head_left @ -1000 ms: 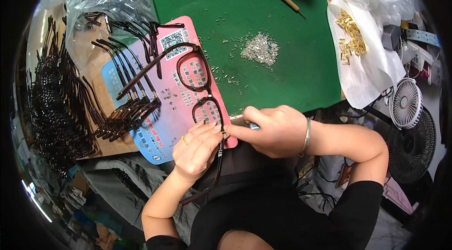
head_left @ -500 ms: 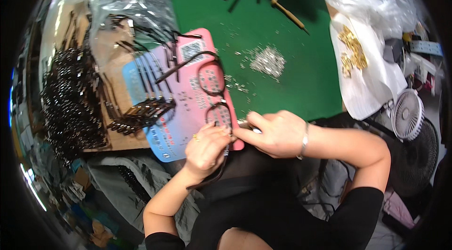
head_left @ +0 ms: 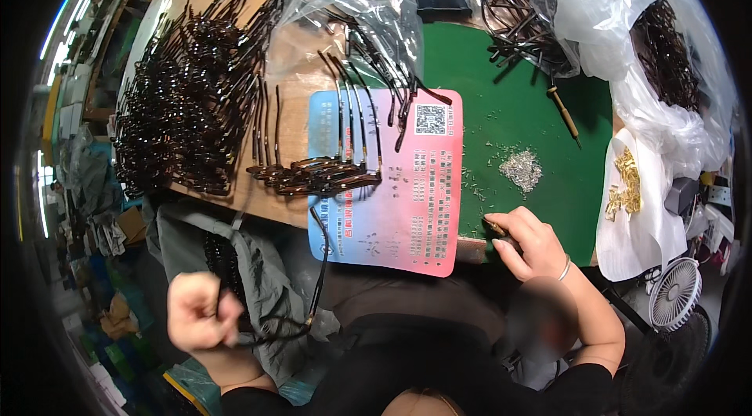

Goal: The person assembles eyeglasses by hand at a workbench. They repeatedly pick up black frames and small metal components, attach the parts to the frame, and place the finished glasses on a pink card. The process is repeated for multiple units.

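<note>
My left hand (head_left: 200, 310), smeared by motion, is low on the left beyond the table edge. Its fingers are curled on a dark eyeglass frame (head_left: 278, 330); one temple of it sticks up past the card's lower left corner. My right hand (head_left: 536, 247) rests at the front of the green mat (head_left: 501, 63), closed round a small tool (head_left: 493, 226) with a brassy end, mostly hidden by the fingers. A pink and blue printed card (head_left: 384, 240) lies between the hands. Several brown eyeglass frames (head_left: 321, 179) stand in a row over its left part.
A pile of tiny silvery screws (head_left: 521, 171) lies on the mat, with a wooden-handled screwdriver (head_left: 564, 114) farther back. Many frames (head_left: 184, 103) are heaped at left. Plastic bags (head_left: 345, 1) hold dark temples. Gold-coloured parts (head_left: 625, 181) sit on white paper beside a small fan (head_left: 674, 294).
My hands have parted. The left has carried the eyeglass frame off the card, left and toward me; the right has moved rightward with the small tool. The whole view has shifted.
</note>
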A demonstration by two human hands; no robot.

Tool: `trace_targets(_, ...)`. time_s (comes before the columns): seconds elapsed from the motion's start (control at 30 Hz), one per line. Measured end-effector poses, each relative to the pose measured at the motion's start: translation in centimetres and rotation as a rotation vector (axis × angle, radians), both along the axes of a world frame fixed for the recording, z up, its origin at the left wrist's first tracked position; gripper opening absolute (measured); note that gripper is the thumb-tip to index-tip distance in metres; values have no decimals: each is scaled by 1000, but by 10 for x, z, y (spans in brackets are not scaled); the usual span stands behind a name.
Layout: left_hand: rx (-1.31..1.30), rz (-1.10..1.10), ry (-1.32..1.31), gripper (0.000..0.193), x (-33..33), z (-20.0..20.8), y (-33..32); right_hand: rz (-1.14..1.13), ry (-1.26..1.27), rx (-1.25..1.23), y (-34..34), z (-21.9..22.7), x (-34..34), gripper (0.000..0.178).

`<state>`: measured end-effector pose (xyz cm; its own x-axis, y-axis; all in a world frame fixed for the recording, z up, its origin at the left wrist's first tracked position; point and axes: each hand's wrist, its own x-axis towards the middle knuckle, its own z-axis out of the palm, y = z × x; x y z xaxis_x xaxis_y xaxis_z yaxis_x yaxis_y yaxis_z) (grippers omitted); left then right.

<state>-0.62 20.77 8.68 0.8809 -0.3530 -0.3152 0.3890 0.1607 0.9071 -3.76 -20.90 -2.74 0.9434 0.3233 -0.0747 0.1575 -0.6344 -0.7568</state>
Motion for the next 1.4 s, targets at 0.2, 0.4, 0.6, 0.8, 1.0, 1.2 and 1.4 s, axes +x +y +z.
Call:
trace_targets(0.2, 650, 222, -194, 13, 46, -5, -80, 52, -71, -88, 0, -3, 1, 30)
trace_targets(0.4, 1504, -364, -1119, 53, 52, -102, -132, 33, -48, -79, 10, 9, 3, 30)
trace_targets(0.6, 1368, -396, -953, 53, 61, -97, -63, -4, -12, -63, 15, 8, 8, 24)
trace_targets(0.8, 1161, -567, -963, 41, 24, -31, -27, -4, -44, -87, 14, 4, 8, 24)
trace_targets(1.0, 1400, -134, -1119, 40, 83, -6, 76, -50, -32, -90, 12, 4, 5, 21)
trace_targets(1.2, 1417, -256, -931, 47, 126, -43, 132, -19, -44, -58, 16, -4, 9, 20)
trace_targets(1.4, 1432, 6, -1053, 45, 103, -27, 37, -85, -39, -105, 6, 3, 5, 20)
